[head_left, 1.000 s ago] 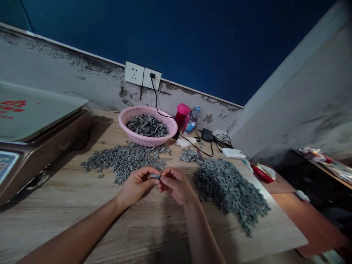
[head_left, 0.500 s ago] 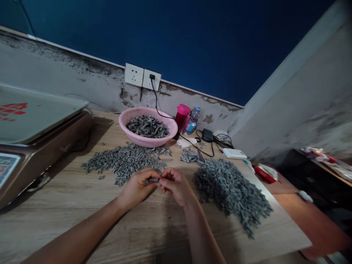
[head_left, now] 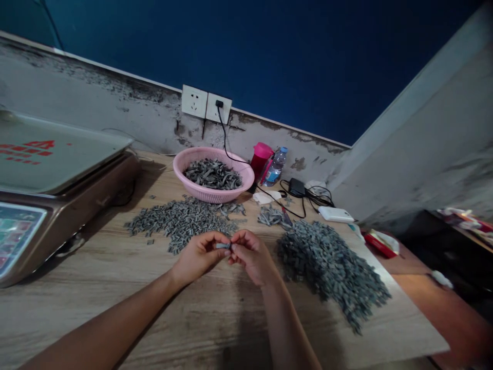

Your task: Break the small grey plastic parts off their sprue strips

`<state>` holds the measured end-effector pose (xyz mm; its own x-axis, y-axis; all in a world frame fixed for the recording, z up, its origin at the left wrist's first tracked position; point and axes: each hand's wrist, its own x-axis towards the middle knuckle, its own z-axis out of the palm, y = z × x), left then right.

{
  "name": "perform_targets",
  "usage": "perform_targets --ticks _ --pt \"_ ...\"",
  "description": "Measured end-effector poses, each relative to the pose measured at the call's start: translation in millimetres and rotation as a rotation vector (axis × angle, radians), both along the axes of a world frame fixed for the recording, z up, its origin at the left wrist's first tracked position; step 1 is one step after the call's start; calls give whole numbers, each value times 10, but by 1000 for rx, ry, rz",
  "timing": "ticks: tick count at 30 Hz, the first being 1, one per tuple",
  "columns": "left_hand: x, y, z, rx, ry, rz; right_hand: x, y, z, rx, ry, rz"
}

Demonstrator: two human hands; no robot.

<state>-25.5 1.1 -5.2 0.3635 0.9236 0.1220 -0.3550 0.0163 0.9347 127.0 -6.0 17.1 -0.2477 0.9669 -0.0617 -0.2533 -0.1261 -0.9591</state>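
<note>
My left hand and my right hand meet above the table, fingertips nearly touching. Between them is a small grey rubbery-looking piece, pinched by the left thumb and fingers, with its right end in the right fingertips. Its exact kind is too small to make out. Just beyond the left hand spreads a pile of small grey pieces. Right of the right hand lies a larger, thicker heap of similar grey pieces. A pink plastic basket behind holds grey strips.
A weighing scale stands at the left. By the wall are a red cup with a pink lid, a water bottle, a black adapter with cables and a white device. Grey scraps lie between the piles.
The view has shifted slightly, so everything sits a little further right. Both hands stay together on the small grey piece, which has turned to show more of its face.
</note>
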Motion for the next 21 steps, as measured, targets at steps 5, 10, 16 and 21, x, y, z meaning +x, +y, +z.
perform_targets --ticks 5,10,16,21 --pt "4 -8 5 14 8 16 -10 -5 2 3 -9 -18" --pt "0 1 -9 35 32 8 18 0 22 35 1 23" --pt "-52 10 15 186 199 4 78 -12 63 -3 -35 122" --pt "-44 7 76 399 381 69 115 -24 89 -54 -61 134"
